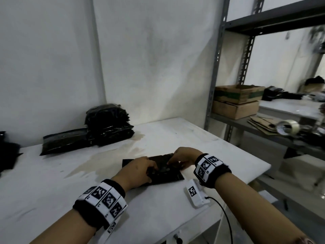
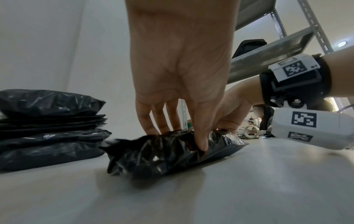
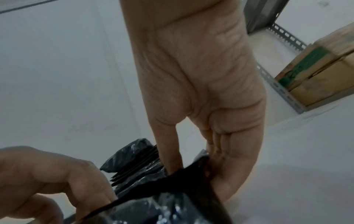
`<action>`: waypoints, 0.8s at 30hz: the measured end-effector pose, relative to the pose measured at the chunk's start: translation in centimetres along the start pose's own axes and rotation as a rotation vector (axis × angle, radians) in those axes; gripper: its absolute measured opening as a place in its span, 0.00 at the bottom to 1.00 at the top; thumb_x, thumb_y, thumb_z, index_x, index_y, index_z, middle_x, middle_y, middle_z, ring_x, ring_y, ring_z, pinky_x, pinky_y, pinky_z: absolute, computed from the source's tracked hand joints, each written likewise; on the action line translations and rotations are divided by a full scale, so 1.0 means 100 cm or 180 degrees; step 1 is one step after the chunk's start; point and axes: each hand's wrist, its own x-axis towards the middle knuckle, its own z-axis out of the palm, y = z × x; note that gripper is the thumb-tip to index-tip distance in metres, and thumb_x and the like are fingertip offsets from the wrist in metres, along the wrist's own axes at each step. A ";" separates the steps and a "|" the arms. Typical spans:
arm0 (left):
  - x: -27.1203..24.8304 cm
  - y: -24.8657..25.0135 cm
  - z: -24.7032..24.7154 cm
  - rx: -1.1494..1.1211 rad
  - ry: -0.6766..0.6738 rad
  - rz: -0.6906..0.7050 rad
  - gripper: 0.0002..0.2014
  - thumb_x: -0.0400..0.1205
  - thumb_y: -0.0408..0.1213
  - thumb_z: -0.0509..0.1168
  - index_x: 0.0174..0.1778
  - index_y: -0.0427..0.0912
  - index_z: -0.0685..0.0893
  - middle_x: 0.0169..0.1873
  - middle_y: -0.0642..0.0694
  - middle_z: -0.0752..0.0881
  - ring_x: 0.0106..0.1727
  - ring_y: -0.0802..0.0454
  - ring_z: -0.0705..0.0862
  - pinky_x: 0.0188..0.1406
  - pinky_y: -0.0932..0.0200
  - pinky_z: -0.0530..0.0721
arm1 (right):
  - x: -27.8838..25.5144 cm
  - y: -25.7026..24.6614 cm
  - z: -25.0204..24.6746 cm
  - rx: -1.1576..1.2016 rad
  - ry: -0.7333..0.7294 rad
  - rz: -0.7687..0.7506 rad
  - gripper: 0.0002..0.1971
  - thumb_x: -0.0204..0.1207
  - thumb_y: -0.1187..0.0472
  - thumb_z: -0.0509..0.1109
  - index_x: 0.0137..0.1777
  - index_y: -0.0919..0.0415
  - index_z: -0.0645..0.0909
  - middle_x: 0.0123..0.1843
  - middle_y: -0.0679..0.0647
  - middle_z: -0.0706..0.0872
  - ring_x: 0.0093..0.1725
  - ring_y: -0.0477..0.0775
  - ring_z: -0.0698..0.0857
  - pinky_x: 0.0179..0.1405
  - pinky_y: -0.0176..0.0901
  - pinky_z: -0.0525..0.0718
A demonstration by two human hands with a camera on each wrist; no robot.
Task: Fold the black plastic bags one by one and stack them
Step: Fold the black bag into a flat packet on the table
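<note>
A black plastic bag [image 1: 163,170] lies partly folded on the white table [image 1: 52,182], near its front right edge. My left hand [image 1: 140,170] holds its near left part, thumb dug into a fold [image 2: 184,130] of the crumpled bag [image 2: 162,156]. My right hand [image 1: 182,158] pinches the bag's far right edge between thumb and fingers [image 3: 193,163], lifting that flap [image 3: 162,209]. A stack of folded black bags [image 1: 109,124] stands at the back of the table by the wall, also in the left wrist view [image 2: 49,128].
A flat black bag [image 1: 65,140] leans beside the stack, and more black bags [image 1: 7,155] lie at the left edge. A grey metal shelf rack [image 1: 216,67] stands right of the table, with cardboard boxes [image 1: 237,101] and a tape roll [image 1: 288,127].
</note>
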 end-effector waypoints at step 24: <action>0.085 0.062 0.018 -0.0396 -0.0311 0.0286 0.19 0.73 0.36 0.76 0.60 0.52 0.85 0.52 0.52 0.76 0.54 0.55 0.76 0.54 0.65 0.75 | 0.061 0.147 -0.144 -0.1938 0.0767 0.0861 0.34 0.82 0.41 0.62 0.84 0.48 0.55 0.84 0.59 0.61 0.81 0.63 0.66 0.79 0.51 0.65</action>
